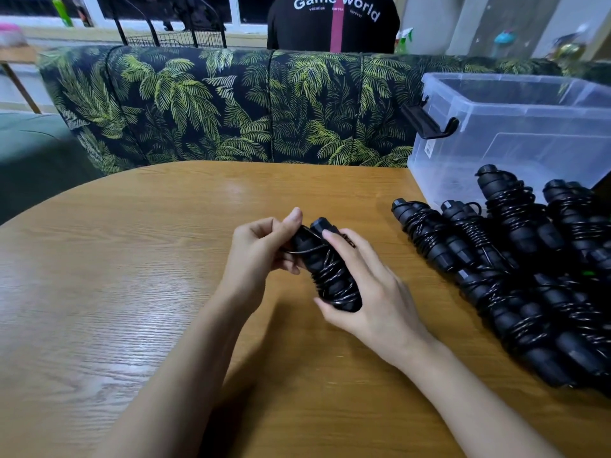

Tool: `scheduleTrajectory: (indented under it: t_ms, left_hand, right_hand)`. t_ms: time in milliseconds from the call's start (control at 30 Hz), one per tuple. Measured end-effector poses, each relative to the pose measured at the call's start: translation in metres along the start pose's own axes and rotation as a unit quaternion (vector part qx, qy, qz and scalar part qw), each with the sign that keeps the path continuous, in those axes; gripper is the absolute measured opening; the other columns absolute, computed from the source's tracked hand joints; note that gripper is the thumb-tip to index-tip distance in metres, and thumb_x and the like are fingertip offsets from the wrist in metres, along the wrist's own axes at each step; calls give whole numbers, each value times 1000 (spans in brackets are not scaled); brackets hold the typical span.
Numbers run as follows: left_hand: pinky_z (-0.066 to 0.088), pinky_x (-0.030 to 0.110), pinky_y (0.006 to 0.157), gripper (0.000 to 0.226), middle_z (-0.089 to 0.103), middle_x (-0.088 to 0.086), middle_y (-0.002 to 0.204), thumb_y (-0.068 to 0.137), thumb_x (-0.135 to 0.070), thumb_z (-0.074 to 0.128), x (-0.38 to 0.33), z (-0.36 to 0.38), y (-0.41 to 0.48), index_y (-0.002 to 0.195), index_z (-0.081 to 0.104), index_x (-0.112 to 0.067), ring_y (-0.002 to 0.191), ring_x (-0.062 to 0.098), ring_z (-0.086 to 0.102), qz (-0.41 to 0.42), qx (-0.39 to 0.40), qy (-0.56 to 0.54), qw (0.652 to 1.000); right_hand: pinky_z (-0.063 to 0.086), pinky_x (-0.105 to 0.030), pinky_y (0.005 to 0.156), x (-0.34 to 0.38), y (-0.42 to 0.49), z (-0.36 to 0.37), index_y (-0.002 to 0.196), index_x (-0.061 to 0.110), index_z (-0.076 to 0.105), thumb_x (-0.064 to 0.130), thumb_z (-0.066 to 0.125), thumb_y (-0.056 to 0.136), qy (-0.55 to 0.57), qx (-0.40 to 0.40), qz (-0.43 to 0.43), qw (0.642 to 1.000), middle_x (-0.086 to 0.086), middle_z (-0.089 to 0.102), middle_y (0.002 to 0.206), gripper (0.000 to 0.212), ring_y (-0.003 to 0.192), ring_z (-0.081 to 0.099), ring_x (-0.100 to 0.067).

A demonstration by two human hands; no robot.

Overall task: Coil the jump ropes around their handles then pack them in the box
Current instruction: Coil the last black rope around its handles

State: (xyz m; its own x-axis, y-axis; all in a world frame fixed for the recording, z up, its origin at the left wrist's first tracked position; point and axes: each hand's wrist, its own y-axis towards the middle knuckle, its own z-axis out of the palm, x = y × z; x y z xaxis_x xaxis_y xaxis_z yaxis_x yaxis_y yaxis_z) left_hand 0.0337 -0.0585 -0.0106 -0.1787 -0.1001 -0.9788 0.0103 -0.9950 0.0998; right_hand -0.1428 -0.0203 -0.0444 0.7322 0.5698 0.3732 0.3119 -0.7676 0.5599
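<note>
A black jump rope (pixel 325 269) with its cord wound around the paired handles is held above the middle of the wooden table (pixel 132 276). My right hand (pixel 370 292) grips the handles from the right side. My left hand (pixel 261 246) pinches the loose end of the cord at the handles' upper left. A pile of coiled black jump ropes (pixel 522 272) lies on the table at the right. The clear plastic box (pixel 515 127) stands open behind that pile at the far right.
A leaf-patterned sofa back (pixel 215 104) runs along the table's far edge. A person in a black shirt (pixel 334 21) sits behind it. The box has a black latch (pixel 429 123) on its left side.
</note>
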Motion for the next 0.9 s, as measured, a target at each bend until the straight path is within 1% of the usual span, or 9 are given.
scheduleTrajectory:
  t_ms: [200,333,433,500,567,667,733,800,900]
  left_hand:
    - [35,17,43,27,48,-3,53,77,-38,68,0,-5,5,64,65,-14,48,10,40,-103,46,-50,992]
    - [45,11,50,22,52,-7,59,75,-33,67,5,8,0,62,74,-17,53,3,47,-166,36,-136,976]
    - [52,13,61,22,62,-7,64,90,-24,60,15,23,-6,72,65,-11,62,2,60,-104,17,-169,980]
    - [52,17,71,30,63,-3,69,91,-26,60,21,30,-9,68,45,-12,71,4,64,-27,1,-108,994]
    - [53,22,76,35,66,2,77,94,-29,59,27,30,-9,67,44,-12,80,8,66,23,-20,-36,999]
    - [57,27,78,38,74,4,91,98,-38,51,28,25,-7,88,67,-6,85,15,70,-8,-19,-13,1000]
    - [57,32,86,47,75,7,103,90,-50,54,23,22,-6,106,70,-8,96,21,71,-29,-8,-2,1000]
    - [55,31,91,49,74,9,108,81,-49,62,16,18,-3,108,70,-9,102,21,70,-39,6,-5,999]
    - [56,25,86,36,75,11,101,77,-31,68,7,15,0,102,73,-5,96,17,69,-84,40,-47,995]
  right_hand:
    - [55,-32,91,3,-1,4,149,25,35,40,72,78,34,-30,-42,998,-4,42,150,82,122,58,-20]
    - [55,-33,90,1,1,7,147,25,37,38,71,77,45,-79,-17,996,-1,44,148,80,121,59,-18]
    - [49,-23,95,-2,3,6,146,28,38,39,69,76,94,-97,36,990,6,46,147,78,123,56,-10]
    - [43,-14,96,-4,3,6,147,32,37,40,70,75,151,-85,81,981,13,46,145,80,123,53,-2]
    - [39,-9,96,-7,3,6,149,36,34,40,71,74,183,-58,122,974,19,45,144,84,123,49,5]
    - [46,-21,94,-10,5,3,152,41,24,44,72,78,120,-11,137,983,24,37,149,89,123,49,-2]
    - [50,-29,90,-8,5,-2,154,42,18,45,73,79,43,14,129,991,21,33,152,92,120,53,-10]
    - [51,-32,88,-4,3,-5,155,40,16,47,73,79,-22,28,98,995,15,33,154,95,117,58,-16]
    - [51,-35,94,-2,-1,-7,156,38,16,48,72,77,8,47,81,996,12,35,154,97,120,58,-17]
